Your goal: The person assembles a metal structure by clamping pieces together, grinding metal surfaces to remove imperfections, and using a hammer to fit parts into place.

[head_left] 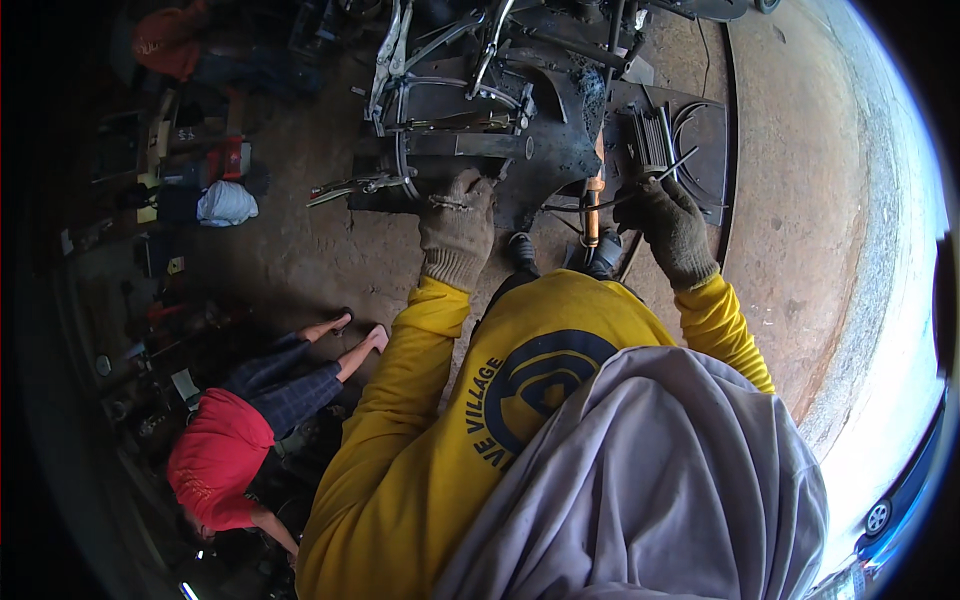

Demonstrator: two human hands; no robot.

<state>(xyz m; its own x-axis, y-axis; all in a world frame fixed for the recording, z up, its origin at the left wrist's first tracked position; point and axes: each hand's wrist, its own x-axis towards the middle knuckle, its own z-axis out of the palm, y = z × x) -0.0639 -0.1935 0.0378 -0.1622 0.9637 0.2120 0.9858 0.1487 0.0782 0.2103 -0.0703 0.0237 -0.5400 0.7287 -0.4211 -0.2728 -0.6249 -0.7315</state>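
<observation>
At the worktable's (712, 140) near edge, the L hand (458, 225) is sitting w/ locking pliers (345, 188) poking out just to its L, & a curved bar (402, 130) plus clamps (393, 62) are lying farther fwd. The R hand (668, 220) is holding a rod (683, 163), w/ a rod bundle (652, 140) lying just beyond & a handled tool (594, 190) lying btwn both hands, nr the R one. Behind-L a co-worker (220, 450) is bending, far fwd-L a 2nd person (168, 42) is showing, & far behind-R a car (895, 505) is standing.

Gloved left hand (459, 228) — gloved right hand (674, 226) curled, well apart
</observation>
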